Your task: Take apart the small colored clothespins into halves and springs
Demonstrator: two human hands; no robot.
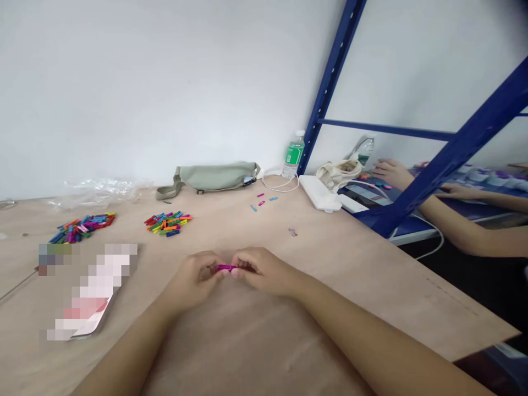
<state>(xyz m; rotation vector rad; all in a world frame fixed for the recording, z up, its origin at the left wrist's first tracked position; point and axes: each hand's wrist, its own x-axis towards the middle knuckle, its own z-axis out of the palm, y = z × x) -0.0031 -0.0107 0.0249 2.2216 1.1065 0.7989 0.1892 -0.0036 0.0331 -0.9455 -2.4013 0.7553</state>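
A small magenta clothespin [226, 268] is pinched between my two hands above the front middle of the wooden table [264, 330]. My left hand [196, 278] grips one end of it, and my right hand [259, 269] grips the other. The fingertips cover both ends. Beyond my hands lies a pile of coloured clothespins [168, 223], with another pile of clothespins [82, 226] farther left. Several loose pink and blue clothespin pieces [261, 203] lie at the back, and small metal springs [292, 232] rest to the right of my hands.
A phone [97, 313], partly pixelated, lies at left. Along the wall are clear plastic wrap [94, 192], a grey-green belt bag [218, 177] and a water bottle [294, 154]. A white power bank-like box [319, 192] sits by the blue metal frame [330, 71]. Behind it, another person's arms [457, 220] reach over a neighbouring table.
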